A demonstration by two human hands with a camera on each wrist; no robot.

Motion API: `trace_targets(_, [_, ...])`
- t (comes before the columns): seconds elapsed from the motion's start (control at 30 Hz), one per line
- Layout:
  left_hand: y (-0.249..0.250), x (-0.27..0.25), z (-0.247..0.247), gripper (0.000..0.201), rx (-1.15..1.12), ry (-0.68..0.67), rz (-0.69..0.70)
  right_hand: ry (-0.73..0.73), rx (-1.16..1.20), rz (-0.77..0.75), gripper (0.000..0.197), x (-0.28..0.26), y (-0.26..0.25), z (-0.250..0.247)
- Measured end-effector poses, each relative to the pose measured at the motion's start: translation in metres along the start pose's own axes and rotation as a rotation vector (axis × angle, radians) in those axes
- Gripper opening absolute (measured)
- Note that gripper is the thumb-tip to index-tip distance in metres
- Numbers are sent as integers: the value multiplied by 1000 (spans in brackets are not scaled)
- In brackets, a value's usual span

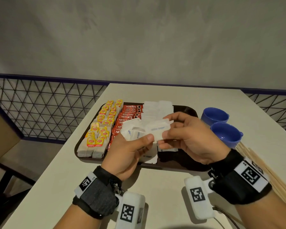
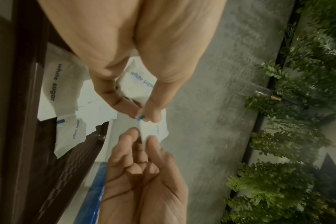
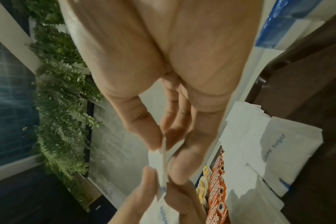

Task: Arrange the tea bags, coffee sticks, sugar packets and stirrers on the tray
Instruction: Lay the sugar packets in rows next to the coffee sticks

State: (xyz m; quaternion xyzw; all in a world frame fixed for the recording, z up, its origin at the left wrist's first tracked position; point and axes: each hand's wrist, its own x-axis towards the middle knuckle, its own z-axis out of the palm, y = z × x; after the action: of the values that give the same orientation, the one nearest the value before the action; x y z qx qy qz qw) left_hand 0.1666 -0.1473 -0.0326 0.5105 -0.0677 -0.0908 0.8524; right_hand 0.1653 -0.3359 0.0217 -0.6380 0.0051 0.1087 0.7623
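A dark brown tray (image 1: 185,166) lies on the table, with yellow-tagged tea bags (image 1: 97,129) in rows at its left, red coffee sticks (image 1: 129,113) beside them and white sugar packets (image 1: 157,108) toward the middle. Above the tray my left hand (image 1: 130,151) grips a fanned bunch of sugar packets (image 1: 134,131). My right hand (image 1: 185,138) pinches one white sugar packet (image 1: 157,129) at the edge of that bunch; the pinch shows in the left wrist view (image 2: 153,128) and the right wrist view (image 3: 163,163). Wooden stirrers (image 1: 271,176) lie on the table at the right.
Two blue cups (image 1: 221,123) stand just right of the tray, near the stirrers. A wire mesh railing (image 1: 48,104) runs behind and left of the table. The table's near part (image 1: 163,187) lies under my wrists.
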Motion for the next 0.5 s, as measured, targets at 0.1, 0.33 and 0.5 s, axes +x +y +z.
trace_targets(0.1, [-1,2,-1,45,-7,26,17,-19,-194,-42,33,-2,1,-1])
trace_targets(0.33, [-1,5,-5,48,-56,50,37,3,-474,-224,18,-5,-1,-3])
trace_targets(0.5, [0,9,-11,41,-102,164,55,-18,-620,-144,28,-9,-3,1])
